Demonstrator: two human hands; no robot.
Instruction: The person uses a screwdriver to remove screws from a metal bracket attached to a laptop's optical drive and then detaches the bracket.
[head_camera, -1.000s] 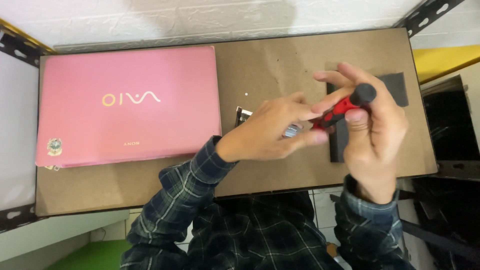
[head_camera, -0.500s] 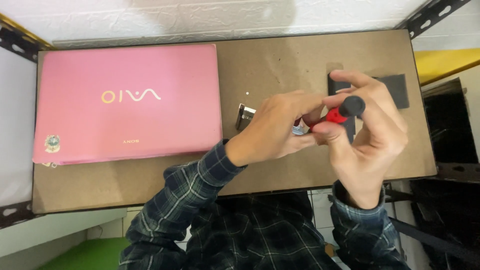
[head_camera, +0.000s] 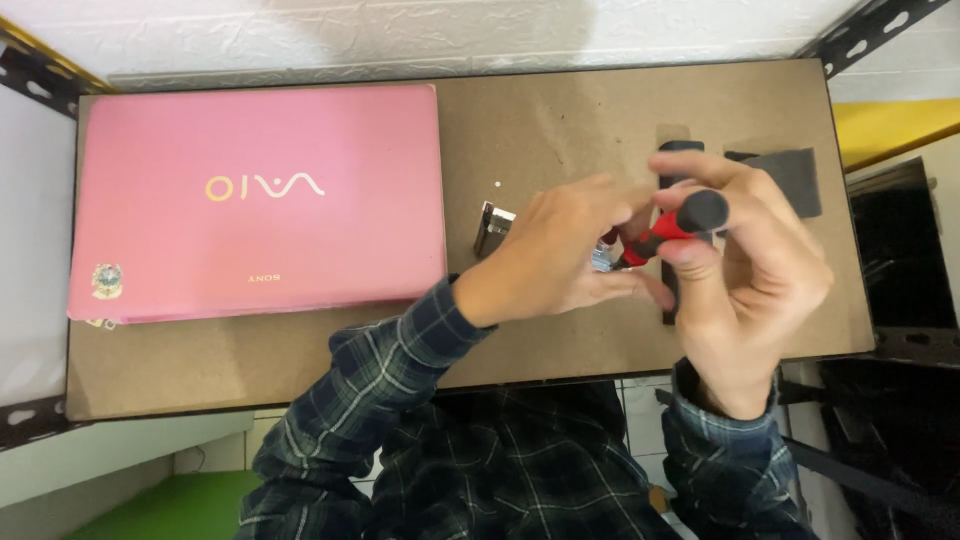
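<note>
My right hand (head_camera: 748, 268) grips a small screwdriver (head_camera: 672, 230) with a red shaft grip and a black round cap, held above the brown table (head_camera: 560, 130). My left hand (head_camera: 560, 255) pinches a small silvery part (head_camera: 603, 258) at the screwdriver's tip. The two hands meet over the table's right half. A small metal bracket (head_camera: 493, 228) lies on the board just left of my left hand. A closed pink laptop (head_camera: 260, 200) rests on the left half.
A long black strip (head_camera: 672, 150) and a dark flat piece (head_camera: 790, 175) lie on the table behind my right hand. A tiny white speck (head_camera: 497, 183) sits near the laptop's edge. Black shelf braces mark the corners. A yellow object (head_camera: 895, 125) stands to the right.
My hands have stayed together over the right half. The screwdriver's black cap has turned up more toward the camera and my right-hand fingers have shifted around it.
</note>
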